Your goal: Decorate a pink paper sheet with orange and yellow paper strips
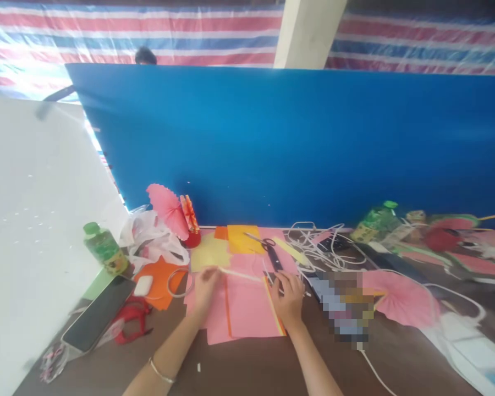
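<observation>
Phone (99, 314) lies by the left edge of the table (231, 371), green bottle (107, 252) behind it. Left hand (209, 280): fingers at the end of a pale strip (243, 274), can't tell if clamped. Between hands: pink paper (249, 311), flat, layered, orange strip (227, 308) running front to back; open table before it. Right hand (289, 297): fingers apart, on the paper's right side. Cables (313, 250) crowd behind-right.
</observation>
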`<action>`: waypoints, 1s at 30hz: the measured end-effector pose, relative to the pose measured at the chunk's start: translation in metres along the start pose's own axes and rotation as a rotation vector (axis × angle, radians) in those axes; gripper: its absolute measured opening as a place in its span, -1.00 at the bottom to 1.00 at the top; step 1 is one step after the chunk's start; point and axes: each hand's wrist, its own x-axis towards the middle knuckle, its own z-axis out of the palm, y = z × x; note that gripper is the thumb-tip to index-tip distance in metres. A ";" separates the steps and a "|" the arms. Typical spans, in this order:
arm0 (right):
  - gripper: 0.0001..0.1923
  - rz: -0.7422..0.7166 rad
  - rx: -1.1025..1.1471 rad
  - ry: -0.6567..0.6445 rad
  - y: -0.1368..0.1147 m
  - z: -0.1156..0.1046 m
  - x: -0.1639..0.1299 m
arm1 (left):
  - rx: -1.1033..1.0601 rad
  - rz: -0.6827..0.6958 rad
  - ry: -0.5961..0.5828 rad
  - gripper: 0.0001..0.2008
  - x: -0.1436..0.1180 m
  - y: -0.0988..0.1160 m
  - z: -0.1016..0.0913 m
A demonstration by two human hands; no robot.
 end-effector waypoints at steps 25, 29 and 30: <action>-0.76 -0.210 0.258 -0.367 -0.035 0.027 -0.014 | -0.141 -0.090 -0.183 -0.69 -0.003 -0.018 0.011; -0.77 -0.195 0.156 -0.310 -0.032 0.026 -0.009 | -0.139 -0.123 -0.192 -0.69 -0.003 -0.019 0.014; -0.77 -0.184 0.126 -0.294 -0.034 0.025 -0.008 | -0.131 -0.125 -0.198 -0.69 -0.004 -0.019 0.015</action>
